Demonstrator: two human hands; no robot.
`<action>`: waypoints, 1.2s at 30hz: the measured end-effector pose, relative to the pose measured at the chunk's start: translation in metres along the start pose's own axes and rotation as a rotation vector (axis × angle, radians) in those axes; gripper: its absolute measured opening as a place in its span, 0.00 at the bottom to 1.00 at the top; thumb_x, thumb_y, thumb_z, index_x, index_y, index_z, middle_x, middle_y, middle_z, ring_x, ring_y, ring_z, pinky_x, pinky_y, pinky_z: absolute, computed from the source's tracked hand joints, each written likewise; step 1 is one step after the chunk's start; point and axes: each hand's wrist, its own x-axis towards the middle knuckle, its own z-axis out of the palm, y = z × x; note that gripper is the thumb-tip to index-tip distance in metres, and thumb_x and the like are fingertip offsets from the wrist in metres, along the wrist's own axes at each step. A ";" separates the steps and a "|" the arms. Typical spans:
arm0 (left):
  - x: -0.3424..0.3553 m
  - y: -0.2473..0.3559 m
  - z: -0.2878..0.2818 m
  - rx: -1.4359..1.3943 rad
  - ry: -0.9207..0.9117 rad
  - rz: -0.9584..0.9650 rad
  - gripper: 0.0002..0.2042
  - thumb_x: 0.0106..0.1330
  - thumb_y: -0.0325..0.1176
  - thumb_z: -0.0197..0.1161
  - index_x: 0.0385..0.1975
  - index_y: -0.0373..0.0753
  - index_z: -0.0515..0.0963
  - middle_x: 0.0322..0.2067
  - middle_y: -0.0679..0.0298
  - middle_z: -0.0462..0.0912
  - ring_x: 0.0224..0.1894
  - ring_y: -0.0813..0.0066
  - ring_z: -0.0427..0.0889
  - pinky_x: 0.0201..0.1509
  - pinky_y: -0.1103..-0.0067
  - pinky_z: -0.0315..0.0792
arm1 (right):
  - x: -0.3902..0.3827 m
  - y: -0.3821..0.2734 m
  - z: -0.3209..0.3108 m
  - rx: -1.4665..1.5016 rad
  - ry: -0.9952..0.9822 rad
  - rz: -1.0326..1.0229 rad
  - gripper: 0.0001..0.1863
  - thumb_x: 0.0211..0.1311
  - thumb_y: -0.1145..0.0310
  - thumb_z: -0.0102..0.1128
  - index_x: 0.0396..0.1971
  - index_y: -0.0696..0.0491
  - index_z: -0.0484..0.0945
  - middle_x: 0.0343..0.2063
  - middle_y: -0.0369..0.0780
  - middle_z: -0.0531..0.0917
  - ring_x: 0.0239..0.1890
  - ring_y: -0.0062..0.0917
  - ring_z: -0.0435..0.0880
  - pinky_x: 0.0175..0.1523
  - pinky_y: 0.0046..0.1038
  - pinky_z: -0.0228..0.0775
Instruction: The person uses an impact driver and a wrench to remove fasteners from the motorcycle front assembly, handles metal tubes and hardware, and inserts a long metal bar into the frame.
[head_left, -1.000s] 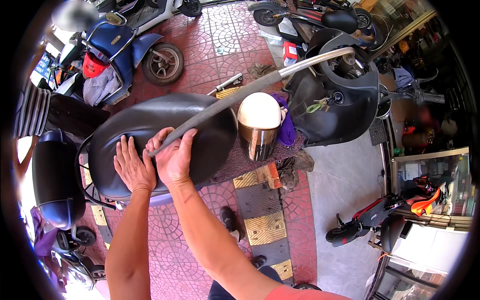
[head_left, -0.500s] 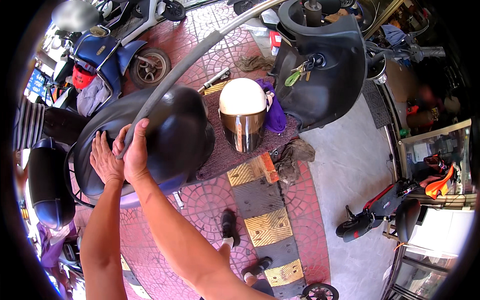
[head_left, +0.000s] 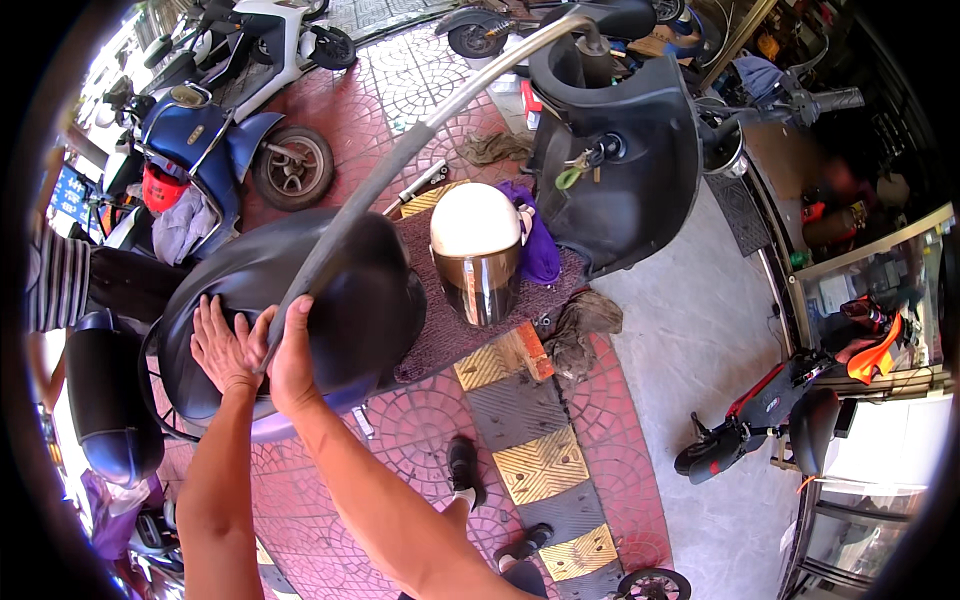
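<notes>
My left hand (head_left: 226, 350) lies flat on the rear of a scooter's black seat (head_left: 370, 300), fingers spread. Right beside it, my right hand (head_left: 292, 360) is wrapped around the near end of a long bar (head_left: 360, 200) with a grey sleeve. The bar slants up and away over the seat, turns to bare metal, and bends down at the scooter's steering column (head_left: 597, 62). On the purple footboard mat (head_left: 425, 345) rests a white helmet (head_left: 477, 215) with a tinted visor, next to a purple cloth (head_left: 540, 250). Keys (head_left: 580, 168) hang from the black front panel (head_left: 640, 205).
A blue scooter (head_left: 200, 135) stands at the far left, near a person in a striped top (head_left: 62, 275). A black backrest (head_left: 112, 400) sits behind the seat. Yellow-black ramp blocks (head_left: 540, 465) cross the red paving. A small black-red bike (head_left: 765, 410) is at the right.
The view has shifted, bringing the bar's far end at the steering column into sight. My right hand and the bar's near end sit slightly lower and further right; my left hand stays on the seat.
</notes>
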 end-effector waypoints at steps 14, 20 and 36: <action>0.000 -0.037 0.038 0.031 0.057 0.016 0.30 0.79 0.53 0.42 0.77 0.49 0.60 0.79 0.69 0.57 0.80 0.65 0.54 0.79 0.61 0.47 | -0.064 -0.018 0.009 -0.068 0.037 0.077 0.41 0.71 0.22 0.32 0.19 0.48 0.64 0.11 0.30 0.64 0.15 0.15 0.63 0.23 0.20 0.53; 0.002 -0.027 0.017 0.036 0.051 0.020 0.30 0.80 0.54 0.40 0.77 0.48 0.59 0.79 0.69 0.57 0.81 0.66 0.53 0.80 0.63 0.47 | -0.124 -0.052 -0.004 -0.114 -0.026 0.182 0.43 0.66 0.18 0.33 0.20 0.49 0.63 0.12 0.30 0.63 0.15 0.16 0.63 0.22 0.21 0.53; 0.001 -0.007 -0.032 0.103 -0.148 -0.060 0.29 0.81 0.50 0.43 0.78 0.50 0.57 0.80 0.72 0.53 0.81 0.68 0.51 0.81 0.64 0.49 | -0.372 -0.564 0.170 -1.503 0.731 0.393 0.19 0.71 0.53 0.67 0.34 0.54 0.75 0.20 0.29 0.69 0.20 0.13 0.65 0.23 0.20 0.54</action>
